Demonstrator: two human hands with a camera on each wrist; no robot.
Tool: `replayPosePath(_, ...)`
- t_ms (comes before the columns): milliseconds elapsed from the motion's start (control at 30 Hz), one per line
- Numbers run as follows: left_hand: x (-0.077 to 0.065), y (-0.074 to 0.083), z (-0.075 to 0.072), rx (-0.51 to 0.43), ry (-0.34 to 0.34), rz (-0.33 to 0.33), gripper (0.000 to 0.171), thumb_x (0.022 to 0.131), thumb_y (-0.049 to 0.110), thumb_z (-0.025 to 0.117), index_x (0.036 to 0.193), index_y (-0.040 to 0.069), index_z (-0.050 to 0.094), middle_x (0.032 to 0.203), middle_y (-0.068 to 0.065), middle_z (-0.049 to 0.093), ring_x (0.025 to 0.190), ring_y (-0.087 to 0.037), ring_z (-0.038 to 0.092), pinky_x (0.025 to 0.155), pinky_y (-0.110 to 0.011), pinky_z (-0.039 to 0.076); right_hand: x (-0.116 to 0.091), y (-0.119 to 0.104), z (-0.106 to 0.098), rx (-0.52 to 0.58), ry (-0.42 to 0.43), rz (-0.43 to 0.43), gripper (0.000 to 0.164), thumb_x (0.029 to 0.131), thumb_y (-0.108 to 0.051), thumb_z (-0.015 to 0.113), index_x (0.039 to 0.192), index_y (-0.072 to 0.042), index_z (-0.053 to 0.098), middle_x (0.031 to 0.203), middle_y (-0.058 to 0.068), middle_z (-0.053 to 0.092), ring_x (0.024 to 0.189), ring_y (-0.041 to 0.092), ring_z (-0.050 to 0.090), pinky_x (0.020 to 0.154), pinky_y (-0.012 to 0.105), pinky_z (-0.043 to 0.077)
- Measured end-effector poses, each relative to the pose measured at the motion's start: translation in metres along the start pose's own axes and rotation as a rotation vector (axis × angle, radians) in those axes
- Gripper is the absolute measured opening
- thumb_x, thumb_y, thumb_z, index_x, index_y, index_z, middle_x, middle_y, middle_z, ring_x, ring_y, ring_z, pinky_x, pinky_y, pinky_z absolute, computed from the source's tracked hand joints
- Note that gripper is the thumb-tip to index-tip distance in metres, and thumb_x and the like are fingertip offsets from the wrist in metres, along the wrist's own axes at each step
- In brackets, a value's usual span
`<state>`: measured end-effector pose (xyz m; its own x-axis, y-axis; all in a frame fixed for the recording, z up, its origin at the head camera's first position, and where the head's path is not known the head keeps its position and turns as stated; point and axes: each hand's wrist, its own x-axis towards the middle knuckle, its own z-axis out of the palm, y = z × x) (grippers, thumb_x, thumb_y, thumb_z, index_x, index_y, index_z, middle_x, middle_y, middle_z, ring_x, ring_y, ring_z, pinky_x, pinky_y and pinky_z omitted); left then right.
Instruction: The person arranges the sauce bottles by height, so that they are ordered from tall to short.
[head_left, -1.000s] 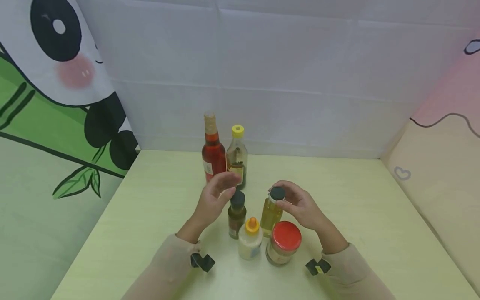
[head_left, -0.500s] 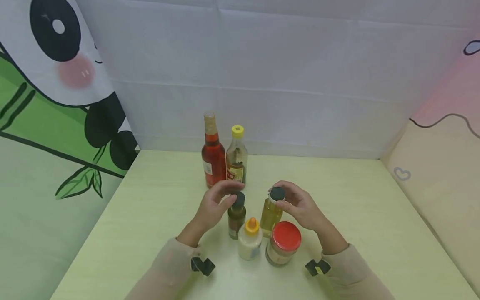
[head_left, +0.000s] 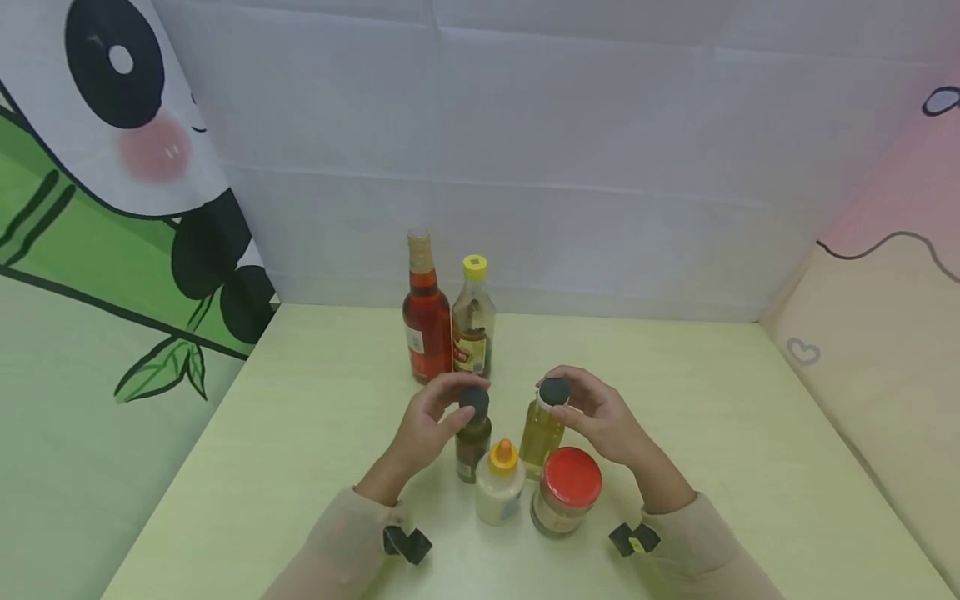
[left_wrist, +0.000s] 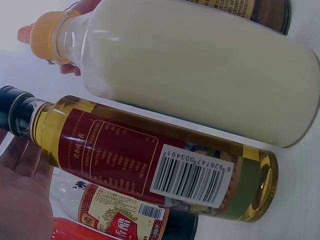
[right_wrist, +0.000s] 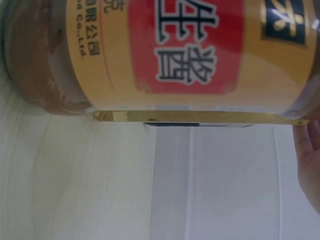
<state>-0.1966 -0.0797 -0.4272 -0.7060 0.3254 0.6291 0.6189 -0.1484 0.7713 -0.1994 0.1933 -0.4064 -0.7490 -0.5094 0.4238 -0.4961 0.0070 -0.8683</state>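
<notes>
My left hand (head_left: 422, 429) holds the neck of a dark-capped glass bottle (head_left: 470, 450), its thumb in front and its fingers behind. That bottle stands upright; the left wrist view shows amber liquid and a red label (left_wrist: 115, 150) with a barcode. My right hand (head_left: 600, 417) grips the top of a bottle of yellow oil (head_left: 542, 437), thumb on the near side of its dark cap. Directly in front of the two bottles stand a white squeeze bottle (head_left: 498, 492) with an orange nozzle and a red-lidded peanut butter jar (head_left: 557, 517). The jar hides most of the oil bottle in the right wrist view.
Behind my left hand, a tall bottle of red liquid (head_left: 426, 321) and a yellow-capped vinegar bottle (head_left: 472, 321) stand side by side on the pale table (head_left: 675, 358). A white cloth backdrop (head_left: 562, 167) rises at the far edge, with printed cartoon panels at both sides.
My left hand has come down from above the dark-capped bottle and closed round its neck. The right hand stays at the oil bottle. No bottle has visibly shifted on the table.
</notes>
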Motion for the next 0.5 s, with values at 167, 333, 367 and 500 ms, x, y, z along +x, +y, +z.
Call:
replayPosePath(167, -0.0029, 0.0002, 0.0025, -0.02, 0.015, -0.028, 0.027, 0.095, -0.001, 0.058, 0.119, -0.01, 0.051, 0.114, -0.028, 0.06, 0.11, -0.017, 0.059, 0.096, -0.03, 0.046, 0.0002, -0.0006, 0.0008, 0.004, -0.003, -0.015, 0.035, 0.094, 0.007, 0.058, 0.127, 0.006, 0.048, 0.117, -0.001, 0.059, 0.1, 0.016, 0.06, 0.082, 0.029, 0.053)
replayPosePath(333, -0.0058, -0.0004, 0.003, -0.024, 0.028, -0.041, 0.027, 0.095, -0.001, 0.058, 0.119, -0.011, 0.051, 0.111, -0.024, 0.063, 0.105, -0.016, 0.061, 0.092, -0.029, 0.048, 0.0001, -0.0011, 0.0013, 0.003, 0.0, -0.022, 0.035, 0.093, 0.009, 0.057, 0.127, 0.006, 0.047, 0.118, 0.0, 0.059, 0.101, 0.016, 0.059, 0.085, 0.029, 0.052)
replayPosePath(367, -0.0063, -0.0005, 0.0028, -0.023, 0.03, -0.046, 0.027, 0.095, -0.001, 0.058, 0.119, -0.01, 0.051, 0.11, -0.023, 0.063, 0.104, -0.015, 0.061, 0.091, -0.028, 0.049, 0.0, -0.0013, 0.0014, 0.0, 0.003, -0.02, 0.035, 0.093, 0.008, 0.057, 0.127, 0.006, 0.048, 0.118, 0.0, 0.059, 0.102, 0.016, 0.06, 0.085, 0.029, 0.052)
replayPosePath(500, -0.0079, -0.0001, 0.0025, -0.026, 0.036, -0.074, 0.028, 0.095, 0.003, 0.06, 0.119, -0.009, 0.051, 0.109, -0.015, 0.066, 0.1, -0.014, 0.062, 0.088, -0.027, 0.05, -0.0003, -0.0022, 0.002, -0.008, 0.017, -0.008, 0.036, 0.093, 0.008, 0.059, 0.127, 0.006, 0.048, 0.118, -0.001, 0.06, 0.104, 0.015, 0.06, 0.087, 0.03, 0.052)
